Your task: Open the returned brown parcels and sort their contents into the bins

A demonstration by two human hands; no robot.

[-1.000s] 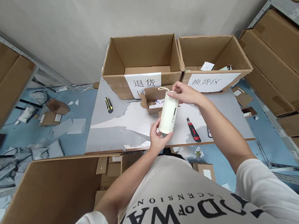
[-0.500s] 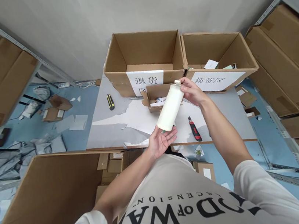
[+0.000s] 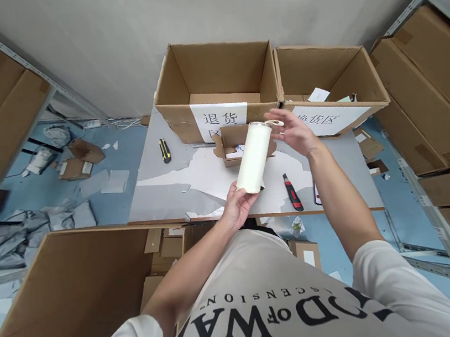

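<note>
A cream-white water bottle [image 3: 254,159] is held tilted above the table, its lid end pointing up and away from me. My left hand [image 3: 239,206] grips it around the base. Beside the lid, my right hand [image 3: 296,133] is open with its fingers apart. A small carry loop [image 3: 274,123] sticks out from the lid toward those fingers; whether they touch it I cannot tell. Behind the bottle stands a small opened carton [image 3: 232,162] with paper inside, partly covered by the bottle.
Two large cardboard boxes with paper labels, a left one [image 3: 179,127] and a right one [image 3: 377,105], line the table's back. A yellow-black cutter [image 3: 165,150] and a red-black cutter [image 3: 292,192] lie on the grey table [image 3: 154,198]. A big carton [image 3: 93,276] stands at front left.
My right hand has let go of the bottle's lid end and opened beside it, uncovering the loop. My left hand has closed around the base, where the bottle rested on its open fingers.
</note>
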